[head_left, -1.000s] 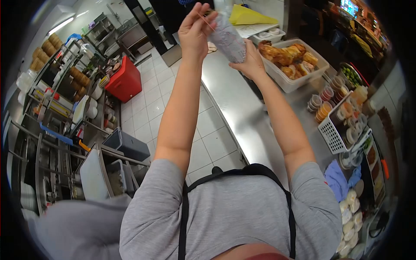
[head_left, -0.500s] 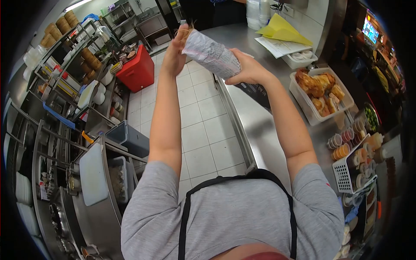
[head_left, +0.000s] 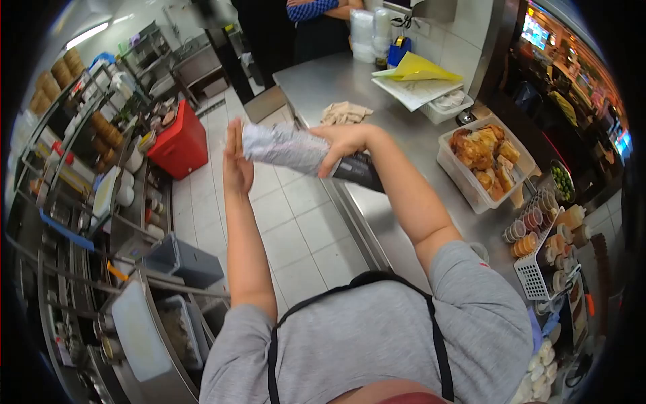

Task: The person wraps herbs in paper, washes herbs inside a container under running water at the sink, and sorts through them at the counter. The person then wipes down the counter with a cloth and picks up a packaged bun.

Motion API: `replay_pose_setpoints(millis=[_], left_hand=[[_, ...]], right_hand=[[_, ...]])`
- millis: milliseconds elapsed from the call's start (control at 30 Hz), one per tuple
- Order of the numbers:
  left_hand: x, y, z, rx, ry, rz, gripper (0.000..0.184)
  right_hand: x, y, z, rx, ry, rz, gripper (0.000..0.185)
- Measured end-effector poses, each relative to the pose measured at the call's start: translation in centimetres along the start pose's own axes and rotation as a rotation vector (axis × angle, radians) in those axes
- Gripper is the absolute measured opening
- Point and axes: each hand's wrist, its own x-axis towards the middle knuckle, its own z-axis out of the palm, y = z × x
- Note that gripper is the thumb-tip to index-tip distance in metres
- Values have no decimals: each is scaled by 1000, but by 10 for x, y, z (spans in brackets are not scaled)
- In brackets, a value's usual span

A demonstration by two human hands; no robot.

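A thick roll wrapped in crumpled whitish paper (head_left: 282,146) with faint print lies almost level in the air, over the aisle and the counter's edge. My right hand (head_left: 343,143) is wrapped round its right end, thumb below. At the other end, my left hand (head_left: 237,161) stands upright with fingers stretched out, its palm side against the roll's end. What the wrapping contains is hidden. Just behind my right hand, a black object with pale lettering (head_left: 361,173) sits at the counter's edge, partly covered by my forearm.
On the steel counter (head_left: 306,84) are a crumpled beige cloth (head_left: 346,113), a tub of roasted meat (head_left: 464,185), yellow paper (head_left: 424,67) and a white basket of sauce cups (head_left: 535,276). A red cooler (head_left: 178,145) stands across the aisle. A person with folded arms (head_left: 319,10) stands behind the counter.
The roll has come down and to the left, and turned closer to level. My left hand has straightened its fingers at its end. The view has shifted, revealing the cloth and the person's arms.
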Motion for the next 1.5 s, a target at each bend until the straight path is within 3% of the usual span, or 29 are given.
replay_pose_setpoints(millis=[100,167,200,333,367,433,500,567,633,667,700,767,833,900,933,967,1033,1100,1133,1167,1233,1267,1333,1367,1433,1500], left_hand=[[-3,-18,-1,-91,29,-12,87],[5,-24,-4,-106,8,-82,88],[12,-36,-10,-88,48,-107,88],[32,-94,-35,-181,101,-150,84],[37,-107,-41,-184,74,-134,84],[39,-135,-30,-448,105,-358,82],[44,-156,-12,-493,103,-379,80],[55,-174,6,-540,96,-402,79],[69,-188,24,-366,15,-550,76],[79,-192,30,-349,-21,-587,60],[90,-199,31,-362,-41,-615,60],[118,-214,36,-55,-238,-583,41],[137,-203,70,-35,-303,-623,41],[145,-192,110,-52,-442,-520,58],[152,-209,109,-95,-572,-603,70],[152,-227,115,-119,-668,-539,71],[157,-232,133,-195,-734,-814,67],[167,-232,154,-174,-754,-819,65],[172,-232,165,-133,-735,-819,63],[174,-233,176,-156,-762,-816,63],[177,-238,194,-8,-678,-642,64],[179,-246,203,-30,-695,-643,64],[179,-255,220,229,-768,-362,72],[176,-249,228,351,-818,-363,85],[171,-260,242,384,-942,-35,95],[172,-260,253,252,-1020,-70,99]], right_hand=[[16,20,-13,-122,0,58,75],[30,44,-22,188,-114,222,73],[33,54,-25,242,-122,124,70],[48,73,-32,309,-251,75,68],[56,86,-36,202,-145,2,69],[51,81,-53,191,55,89,66],[57,104,-67,185,115,120,67],[53,119,-76,683,344,36,69],[48,126,-84,802,435,75,72],[46,128,-88,838,545,53,73],[42,129,-89,873,656,32,73],[32,132,-101,883,688,27,81],[21,131,-115,856,766,-173,77],[5,124,-126,843,890,-167,72],[-3,120,-132,880,957,-186,69],[-10,117,-138,911,1022,-207,65],[-19,121,-148,896,1086,-214,63],[-25,127,-151,835,1311,-209,66],[-32,128,-152,806,1325,-123,81],[-38,129,-149,783,1352,-112,81],[-47,126,-130,793,1486,166,98],[-52,124,-119,780,1438,251,104],[-54,143,-101,613,1545,260,94],[-59,155,-98,570,1622,242,92],[-74,153,-99,526,1814,271,85],[-105,160,-99,625,1873,191,78]])
